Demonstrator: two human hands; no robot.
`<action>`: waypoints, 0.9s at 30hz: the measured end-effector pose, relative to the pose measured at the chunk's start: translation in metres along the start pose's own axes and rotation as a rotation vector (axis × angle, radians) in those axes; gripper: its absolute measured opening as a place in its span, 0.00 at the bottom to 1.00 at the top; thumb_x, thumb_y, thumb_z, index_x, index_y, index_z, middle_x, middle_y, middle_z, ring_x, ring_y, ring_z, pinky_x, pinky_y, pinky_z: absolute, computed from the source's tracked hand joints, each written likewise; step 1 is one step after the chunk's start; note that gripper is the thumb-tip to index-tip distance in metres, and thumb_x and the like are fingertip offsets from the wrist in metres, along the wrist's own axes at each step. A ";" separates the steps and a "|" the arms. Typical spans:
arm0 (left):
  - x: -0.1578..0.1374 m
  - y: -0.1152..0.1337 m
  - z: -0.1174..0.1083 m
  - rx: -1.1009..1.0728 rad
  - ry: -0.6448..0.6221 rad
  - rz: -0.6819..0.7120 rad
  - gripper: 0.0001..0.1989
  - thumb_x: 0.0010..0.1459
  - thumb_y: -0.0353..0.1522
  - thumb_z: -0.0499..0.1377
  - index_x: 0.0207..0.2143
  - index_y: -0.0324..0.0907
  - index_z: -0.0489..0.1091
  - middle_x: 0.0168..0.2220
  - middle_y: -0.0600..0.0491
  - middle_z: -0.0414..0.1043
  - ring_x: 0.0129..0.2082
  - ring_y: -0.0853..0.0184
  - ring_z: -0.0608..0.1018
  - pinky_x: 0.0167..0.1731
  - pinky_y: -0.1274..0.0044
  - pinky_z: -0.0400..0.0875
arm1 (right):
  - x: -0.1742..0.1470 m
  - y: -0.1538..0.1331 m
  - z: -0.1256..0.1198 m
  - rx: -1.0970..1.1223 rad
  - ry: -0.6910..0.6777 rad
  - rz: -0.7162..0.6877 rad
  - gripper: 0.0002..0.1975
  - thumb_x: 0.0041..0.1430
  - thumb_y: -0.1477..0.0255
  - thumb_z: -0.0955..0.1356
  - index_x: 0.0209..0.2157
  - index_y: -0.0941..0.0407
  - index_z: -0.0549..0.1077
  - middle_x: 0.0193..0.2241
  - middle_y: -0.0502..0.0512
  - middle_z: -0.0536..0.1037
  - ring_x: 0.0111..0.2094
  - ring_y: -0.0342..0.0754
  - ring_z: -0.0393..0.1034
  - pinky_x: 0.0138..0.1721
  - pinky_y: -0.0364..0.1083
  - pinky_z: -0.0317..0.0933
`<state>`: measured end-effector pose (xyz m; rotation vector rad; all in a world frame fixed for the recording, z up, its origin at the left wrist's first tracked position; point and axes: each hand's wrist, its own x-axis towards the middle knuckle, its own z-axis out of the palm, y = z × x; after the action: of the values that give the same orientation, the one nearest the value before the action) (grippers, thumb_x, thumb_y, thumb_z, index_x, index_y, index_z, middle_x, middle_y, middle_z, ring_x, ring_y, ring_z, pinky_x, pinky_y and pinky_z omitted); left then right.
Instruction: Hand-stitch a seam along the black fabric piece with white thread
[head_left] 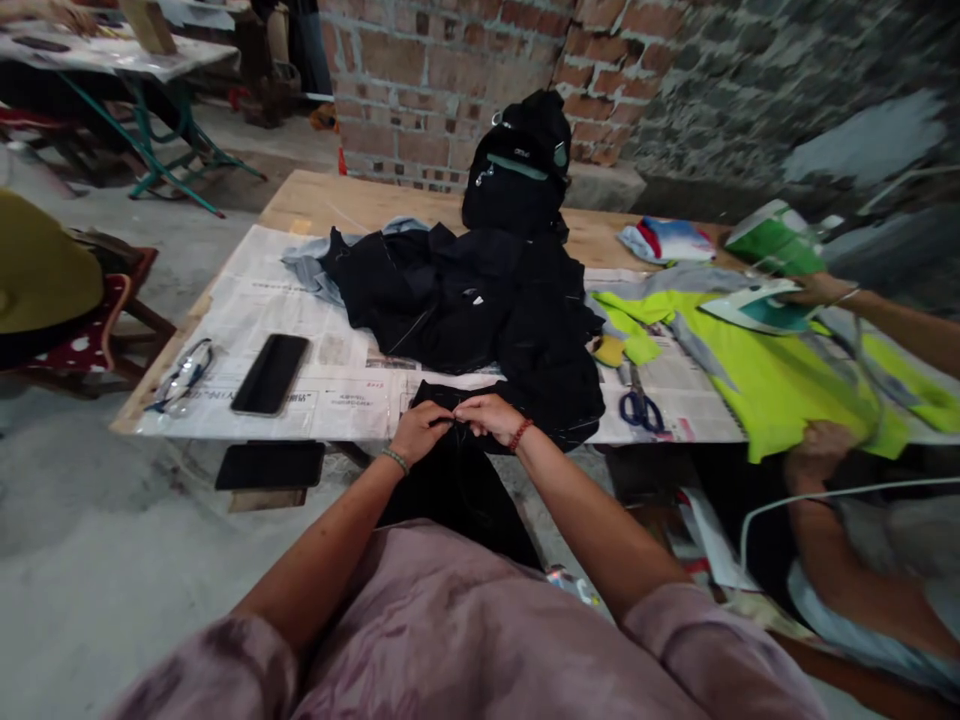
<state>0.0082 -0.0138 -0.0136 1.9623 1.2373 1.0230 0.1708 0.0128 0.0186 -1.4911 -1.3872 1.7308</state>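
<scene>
A black garment (465, 290) lies spread over the newspaper-covered table, its near part hanging over the front edge toward my lap. My left hand (421, 432) pinches the dark cloth at that edge. Close against it, my right hand (487, 417) has thumb and finger pressed together on the same cloth. Whether a needle or thread is between the fingertips is too small to tell. Pale stitch lines show on the black fabric. A grey-blue cloth (311, 270) sticks out from under the garment at the left.
Left on the table are a phone (271, 374) and glasses (184, 375); a dark device (270, 466) sits below the edge. Scissors (640, 408) lie right. A co-worker's hand holds an iron (765, 308) on a yellow hi-vis garment (772, 385). A black backpack (517, 165) stands behind.
</scene>
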 end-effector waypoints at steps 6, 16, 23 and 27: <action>0.005 0.000 -0.006 -0.034 -0.057 -0.085 0.09 0.53 0.33 0.53 0.32 0.42 0.72 0.31 0.54 0.73 0.33 0.69 0.73 0.36 0.77 0.67 | 0.003 0.010 0.002 0.093 0.079 -0.040 0.06 0.44 0.72 0.67 0.26 0.60 0.69 0.18 0.46 0.71 0.10 0.33 0.56 0.08 0.34 0.41; 0.012 0.001 -0.015 -0.145 -0.147 -0.250 0.13 0.52 0.35 0.52 0.39 0.40 0.67 0.29 0.55 0.71 0.27 0.71 0.71 0.27 0.80 0.67 | 0.004 0.009 -0.001 0.171 0.069 -0.006 0.04 0.45 0.74 0.67 0.25 0.60 0.67 0.19 0.48 0.74 0.09 0.34 0.57 0.07 0.35 0.41; 0.005 0.004 -0.017 -0.135 -0.074 -0.035 0.13 0.46 0.28 0.56 0.38 0.40 0.68 0.41 0.50 0.68 0.44 0.66 0.69 0.48 0.71 0.62 | 0.008 0.010 -0.004 0.248 0.064 0.028 0.04 0.47 0.75 0.67 0.26 0.59 0.66 0.18 0.48 0.74 0.09 0.34 0.57 0.07 0.34 0.41; 0.004 0.000 -0.016 -0.148 0.011 0.036 0.13 0.48 0.25 0.52 0.37 0.40 0.68 0.43 0.49 0.67 0.46 0.67 0.68 0.49 0.70 0.62 | 0.011 0.011 -0.004 0.251 0.072 0.021 0.03 0.47 0.76 0.66 0.24 0.60 0.65 0.17 0.48 0.73 0.08 0.34 0.56 0.07 0.34 0.41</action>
<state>-0.0043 -0.0085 -0.0036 1.8732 1.1026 1.1123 0.1745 0.0194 0.0042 -1.4180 -1.0769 1.7719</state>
